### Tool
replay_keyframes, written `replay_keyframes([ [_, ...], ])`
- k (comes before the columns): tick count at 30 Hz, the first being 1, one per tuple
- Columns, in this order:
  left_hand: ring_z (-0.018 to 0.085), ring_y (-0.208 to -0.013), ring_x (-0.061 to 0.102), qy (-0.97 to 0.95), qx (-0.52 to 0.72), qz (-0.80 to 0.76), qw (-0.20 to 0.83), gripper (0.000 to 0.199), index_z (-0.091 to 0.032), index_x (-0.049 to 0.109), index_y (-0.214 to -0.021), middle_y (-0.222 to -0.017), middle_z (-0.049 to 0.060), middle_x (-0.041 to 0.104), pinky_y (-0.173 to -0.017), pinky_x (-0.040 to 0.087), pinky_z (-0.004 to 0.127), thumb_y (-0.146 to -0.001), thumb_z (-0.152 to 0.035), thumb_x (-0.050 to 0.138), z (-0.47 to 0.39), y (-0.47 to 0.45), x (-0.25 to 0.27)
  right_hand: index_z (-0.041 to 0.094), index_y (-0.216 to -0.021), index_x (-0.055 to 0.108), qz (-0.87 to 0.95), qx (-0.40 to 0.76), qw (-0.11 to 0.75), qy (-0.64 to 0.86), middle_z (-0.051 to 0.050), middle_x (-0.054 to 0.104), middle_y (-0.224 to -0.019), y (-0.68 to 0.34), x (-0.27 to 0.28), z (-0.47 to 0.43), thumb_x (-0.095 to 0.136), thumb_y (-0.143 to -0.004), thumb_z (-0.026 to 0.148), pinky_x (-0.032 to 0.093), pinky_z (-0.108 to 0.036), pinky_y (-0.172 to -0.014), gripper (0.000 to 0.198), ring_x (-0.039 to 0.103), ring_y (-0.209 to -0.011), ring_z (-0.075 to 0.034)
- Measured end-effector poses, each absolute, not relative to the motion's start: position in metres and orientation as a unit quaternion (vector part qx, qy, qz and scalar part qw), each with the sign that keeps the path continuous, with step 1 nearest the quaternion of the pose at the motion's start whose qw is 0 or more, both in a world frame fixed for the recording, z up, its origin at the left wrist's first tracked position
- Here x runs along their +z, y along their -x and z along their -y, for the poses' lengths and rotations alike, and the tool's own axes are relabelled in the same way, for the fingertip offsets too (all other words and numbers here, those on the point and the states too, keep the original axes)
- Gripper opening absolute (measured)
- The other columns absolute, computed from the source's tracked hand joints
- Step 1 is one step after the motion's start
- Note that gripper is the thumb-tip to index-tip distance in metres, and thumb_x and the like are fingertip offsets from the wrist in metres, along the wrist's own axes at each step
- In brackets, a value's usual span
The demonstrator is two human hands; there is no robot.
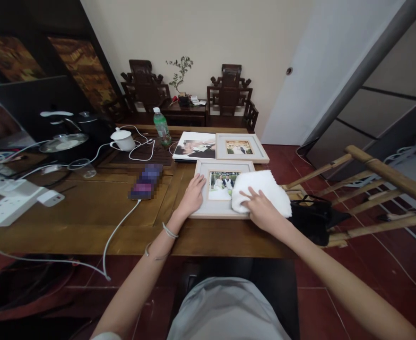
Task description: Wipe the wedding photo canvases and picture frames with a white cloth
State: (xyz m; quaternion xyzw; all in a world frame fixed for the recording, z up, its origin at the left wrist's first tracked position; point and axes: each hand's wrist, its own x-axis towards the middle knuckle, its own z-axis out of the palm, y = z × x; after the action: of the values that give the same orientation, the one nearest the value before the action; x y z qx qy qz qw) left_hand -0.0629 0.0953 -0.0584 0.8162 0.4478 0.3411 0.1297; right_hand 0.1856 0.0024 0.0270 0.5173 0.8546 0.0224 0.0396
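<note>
A light wood picture frame lies flat near the table's front edge, with a photo of two people in its pale mat. My left hand grips the frame's left side, fingers over the rim. Under my right hand is a folded white cloth, held with the fingers pressed onto it. The cloth covers the frame's right part and reaches past its right edge. Just behind lie a second picture frame and a white-edged photo panel.
On the wooden table stand a green bottle, a lidded white cup and a clear plastic cup. A phone trails a white cable. A power strip sits left; a bamboo chair stands right.
</note>
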Motion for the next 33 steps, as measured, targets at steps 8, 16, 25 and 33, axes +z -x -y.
replay_keyframes([
  [8, 0.029, -0.135, 0.033, -0.824, 0.354, -0.431, 0.098, 0.053, -0.009, 0.055, -0.123, -0.134, 0.017, 0.05, -0.111, 0.029, 0.054, -0.074, 0.001, 0.037, -0.1, 0.066, -0.064, 0.015, -0.121, 0.059, -0.817, 0.101, -0.015, -0.567, -0.006, 0.033, -0.149, -0.184, 0.014, -0.112, 0.04, -0.071, -0.002, 0.025, -0.059, -0.102, 0.057, 0.025, -0.133, -0.038],
  [16, 0.028, -0.136, 0.031, -0.821, 0.359, -0.431, 0.107, 0.054, -0.01, 0.054, -0.124, -0.135, 0.016, 0.049, -0.112, 0.029, 0.052, -0.074, 0.001, 0.038, -0.098, 0.064, -0.063, 0.015, -0.114, 0.064, -0.846, 0.066, 0.012, -0.529, -0.007, 0.038, -0.147, -0.171, 0.011, -0.057, 0.043, -0.071, 0.0, 0.021, -0.061, -0.103, 0.051, 0.026, -0.131, -0.04],
  [25, 0.028, -0.135, 0.032, -0.818, 0.363, -0.437, 0.09, 0.052, -0.008, 0.056, -0.122, -0.133, 0.017, 0.051, -0.111, 0.03, 0.052, -0.075, 0.002, 0.036, -0.096, 0.059, -0.063, 0.021, -0.111, 0.065, -0.891, -0.134, 0.01, -0.433, 0.0, 0.039, -0.145, -0.162, 0.049, 0.052, 0.037, -0.063, -0.005, 0.028, -0.055, -0.106, 0.061, 0.024, -0.137, -0.033],
  [33, 0.029, -0.136, 0.031, -0.824, 0.355, -0.428, 0.105, 0.056, -0.011, 0.054, -0.125, -0.135, 0.015, 0.05, -0.111, 0.029, 0.054, -0.073, 0.002, 0.037, -0.097, 0.063, -0.061, 0.016, -0.117, 0.062, -0.861, -0.025, -0.068, -0.503, -0.006, 0.04, -0.145, -0.172, 0.011, -0.063, 0.038, -0.064, -0.006, 0.021, -0.056, -0.109, 0.063, 0.022, -0.138, -0.032],
])
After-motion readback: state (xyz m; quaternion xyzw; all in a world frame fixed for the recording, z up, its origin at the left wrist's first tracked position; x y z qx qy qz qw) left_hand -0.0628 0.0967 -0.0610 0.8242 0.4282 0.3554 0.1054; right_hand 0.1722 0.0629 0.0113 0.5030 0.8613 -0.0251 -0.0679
